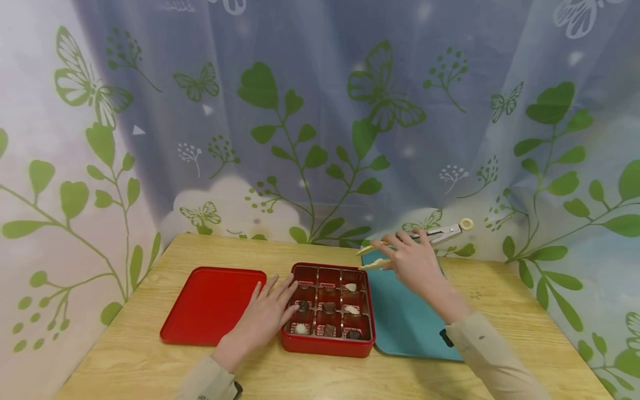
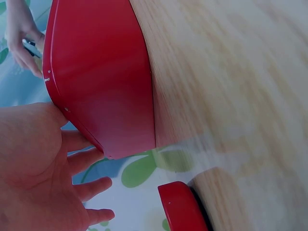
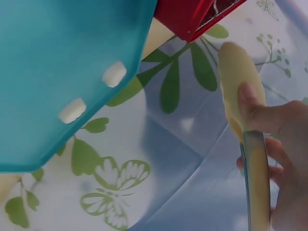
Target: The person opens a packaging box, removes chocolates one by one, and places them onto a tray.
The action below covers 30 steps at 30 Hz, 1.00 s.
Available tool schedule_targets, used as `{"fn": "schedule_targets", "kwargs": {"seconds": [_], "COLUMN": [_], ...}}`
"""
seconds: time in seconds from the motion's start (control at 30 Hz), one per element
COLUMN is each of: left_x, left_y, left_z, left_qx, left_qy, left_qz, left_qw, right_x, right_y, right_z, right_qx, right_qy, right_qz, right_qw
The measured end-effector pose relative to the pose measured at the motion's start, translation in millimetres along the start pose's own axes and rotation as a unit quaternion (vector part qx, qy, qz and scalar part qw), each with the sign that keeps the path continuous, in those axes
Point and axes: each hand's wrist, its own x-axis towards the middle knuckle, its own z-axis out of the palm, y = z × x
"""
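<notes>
My right hand (image 1: 414,264) grips a pair of tongs (image 1: 445,234) with cream tips and a ring at the far end. Their spread tips are raised over the back right corner of a red square box (image 1: 327,347), with nothing seen between them. The box's divided insert holds dark, brown and white chocolates across the front and middle rows, plus a white one (image 1: 351,287) at back right. With fingers spread, my left hand (image 1: 265,314) touches the box's left rim. In the left wrist view its fingers extend beside the red wall (image 2: 106,82).
A flat red lid (image 1: 215,305) lies left of the box. On the right, a blue tray (image 1: 410,319) lies close against it. Two white pieces (image 3: 114,74) rest near the tray's edge in the right wrist view. A patterned curtain (image 1: 310,111) hangs behind the wooden table (image 1: 265,378).
</notes>
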Motion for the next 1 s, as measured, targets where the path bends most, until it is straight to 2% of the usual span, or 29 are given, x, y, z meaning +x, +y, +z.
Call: {"fn": "schedule_targets", "kwargs": {"seconds": [0.23,0.4,0.53,0.73,1.0], "left_x": [0.3,0.9,1.3,1.6,0.1], "left_y": [0.1,-0.2,0.4,2.3,1.3], "left_z": [-0.2,0.1,-1.1,-2.9,-1.9], "left_qx": [-0.001,-0.002,-0.005,-0.016,-0.008], "left_qy": [-0.001,-0.002,-0.003,-0.006,-0.006], "left_qz": [-0.001,-0.004,-0.006,-0.005,-0.004], "left_qw": [1.0000,1.0000,1.0000,0.9998,0.9999], "right_x": [10.5,21.1,29.2,38.9,43.3], "right_y": [-12,-23,-33,-47,-59], "right_z": [1,0,-1,2,8], "right_qx": [-0.028,-0.058,-0.101,-0.129,-0.134], "right_qy": [-0.008,-0.031,-0.053,-0.064,-0.070], "right_qz": [-0.081,-0.113,-0.138,-0.156,-0.157], "right_qw": [0.9963,0.9914,0.9838,0.9771,0.9759]}}
